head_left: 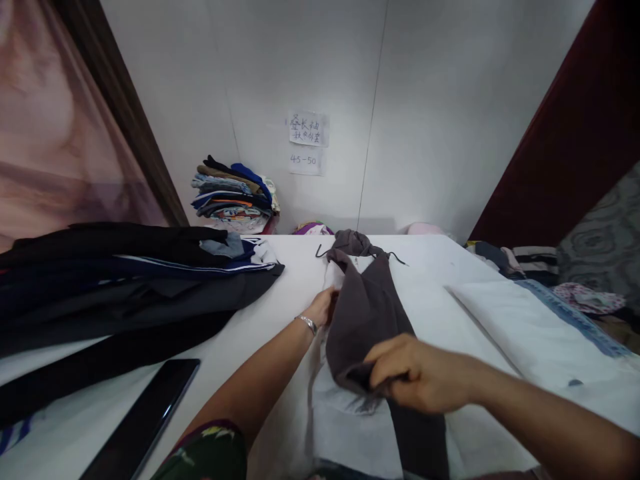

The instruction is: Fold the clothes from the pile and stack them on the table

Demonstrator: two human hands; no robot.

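Observation:
A dark grey-brown hooded jacket (pixel 373 313) with white areas lies lengthwise before me, its bunched hood (pixel 353 241) and drawstrings at the far end. My right hand (pixel 407 373) is closed on a folded-over part of the dark cloth near the middle and lifts its edge. At the left side of the jacket, my left hand (pixel 323 308) grips the cloth, with its fingertips partly hidden behind the fold. A silver bracelet (pixel 307 325) circles my left wrist.
Dark garments (pixel 150 293) are heaped on the left of the white table (pixel 425 260), with a black flat device (pixel 145 420) in front. A folded clothes stack (pixel 235 197) stands at the back left. White cloth with a denim edge (pixel 575 317) lies right.

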